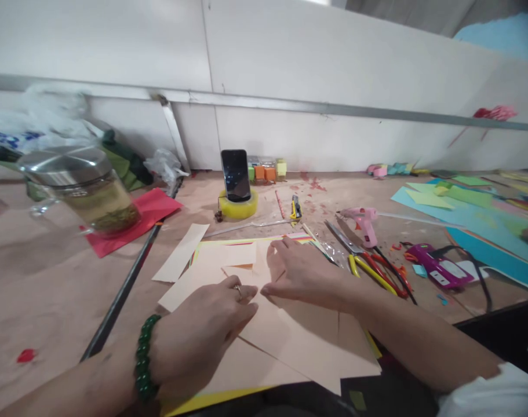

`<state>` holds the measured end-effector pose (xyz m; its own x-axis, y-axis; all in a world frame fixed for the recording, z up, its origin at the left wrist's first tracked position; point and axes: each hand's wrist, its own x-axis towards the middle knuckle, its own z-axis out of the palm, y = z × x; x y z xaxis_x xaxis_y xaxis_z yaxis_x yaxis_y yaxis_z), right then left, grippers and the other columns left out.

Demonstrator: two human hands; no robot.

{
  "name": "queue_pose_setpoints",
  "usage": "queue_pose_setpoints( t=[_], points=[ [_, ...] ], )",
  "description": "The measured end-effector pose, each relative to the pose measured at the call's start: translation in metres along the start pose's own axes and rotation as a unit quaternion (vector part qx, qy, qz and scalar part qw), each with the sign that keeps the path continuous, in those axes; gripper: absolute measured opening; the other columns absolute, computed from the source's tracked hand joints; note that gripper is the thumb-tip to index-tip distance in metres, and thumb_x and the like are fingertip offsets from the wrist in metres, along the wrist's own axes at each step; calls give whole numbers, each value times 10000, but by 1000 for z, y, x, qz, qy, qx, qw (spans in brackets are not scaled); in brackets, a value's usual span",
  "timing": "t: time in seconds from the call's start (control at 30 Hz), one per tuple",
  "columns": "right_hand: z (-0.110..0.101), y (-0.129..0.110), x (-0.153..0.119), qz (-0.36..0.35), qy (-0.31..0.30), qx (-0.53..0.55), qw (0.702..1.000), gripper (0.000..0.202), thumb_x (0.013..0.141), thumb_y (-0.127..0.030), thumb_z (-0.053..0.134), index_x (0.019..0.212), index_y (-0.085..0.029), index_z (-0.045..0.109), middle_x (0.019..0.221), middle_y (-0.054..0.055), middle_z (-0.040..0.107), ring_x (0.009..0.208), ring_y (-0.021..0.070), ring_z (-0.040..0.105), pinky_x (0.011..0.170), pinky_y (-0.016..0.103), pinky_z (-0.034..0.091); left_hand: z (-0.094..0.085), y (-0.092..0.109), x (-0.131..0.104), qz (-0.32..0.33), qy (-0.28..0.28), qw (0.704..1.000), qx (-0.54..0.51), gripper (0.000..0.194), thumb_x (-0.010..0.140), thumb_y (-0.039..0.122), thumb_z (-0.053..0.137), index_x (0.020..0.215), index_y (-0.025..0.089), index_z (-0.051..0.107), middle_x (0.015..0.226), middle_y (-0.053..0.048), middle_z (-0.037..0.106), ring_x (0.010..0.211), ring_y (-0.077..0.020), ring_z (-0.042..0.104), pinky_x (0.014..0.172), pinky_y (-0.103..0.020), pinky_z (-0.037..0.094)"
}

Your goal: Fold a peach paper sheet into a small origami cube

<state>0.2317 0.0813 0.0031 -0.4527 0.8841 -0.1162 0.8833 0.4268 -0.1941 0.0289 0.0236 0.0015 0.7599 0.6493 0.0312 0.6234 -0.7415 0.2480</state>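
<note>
Paper sheets (307,341), pale, piled on near bench (50,295); left hand (207,313) on top, fingers curled, can't say if gripping; right hand (305,269) alongside, grip spread loose.

Paper sheets (298,347) ctr; tea mug (96,200) L; scissors (344,237) R, glue gun (366,225) bhd them; phone (235,174) bhd sheets, on tape roll (240,209).

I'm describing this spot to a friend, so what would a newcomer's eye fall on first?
Probably the hands: the left hand, wearing a green bead bracelet, and the right hand, both at the pale paper sheets front and centre. Next, perhaps the lidded glass mug at left, on red paper, and the pink glue gun right of centre.
</note>
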Motion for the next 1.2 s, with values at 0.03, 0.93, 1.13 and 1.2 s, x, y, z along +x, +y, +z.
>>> queue_pose_setpoints(
  t=[0.03, 0.93, 1.13, 1.2],
  points=[
    [-1, 2, 1, 8, -10, -3, 1000, 736, 694, -617, 663, 1232, -132, 532, 1208, 171, 587, 1057, 348, 589, 814, 388, 445, -1, 1, 0, -2, -11, 1000, -7, 214, 907, 119, 459, 796, 192, 626, 962, -54, 656, 876, -198, 541, 782, -309, 479],
    [-14, 40, 11, 12, -34, -12, 999, 119, 771, -314, 595, 761, -197, 608, 794, 60, 677, 708, 206, 598, 560, 267, 328, -4, 3, 2, -34, -34, 999, -20, 213, 834, 71, 470, 672, 181, 554, 904, -40, 614, 861, -188, 576, 771, -301, 472],
    [-17, 55, 17, -126, 49, -53, 989, 426, 712, -47, 539, 1119, -158, 597, 1166, 114, 609, 1069, 247, 567, 821, 331, 457, 5, 4, 13, -92, 17, 995, 18, 138, 887, 186, 494, 756, 188, 537, 823, -45, 603, 784, -212, 560, 690, -332, 478],
    [-12, 50, 18, -154, 81, -64, 983, 472, 722, -17, 513, 1163, -170, 587, 1250, 112, 578, 1141, 244, 532, 869, 353, 462, 9, 4, 15, -92, 17, 995, 46, 118, 894, 199, 492, 790, 189, 546, 826, -47, 603, 790, -217, 562, 684, -333, 482]
  ],
)
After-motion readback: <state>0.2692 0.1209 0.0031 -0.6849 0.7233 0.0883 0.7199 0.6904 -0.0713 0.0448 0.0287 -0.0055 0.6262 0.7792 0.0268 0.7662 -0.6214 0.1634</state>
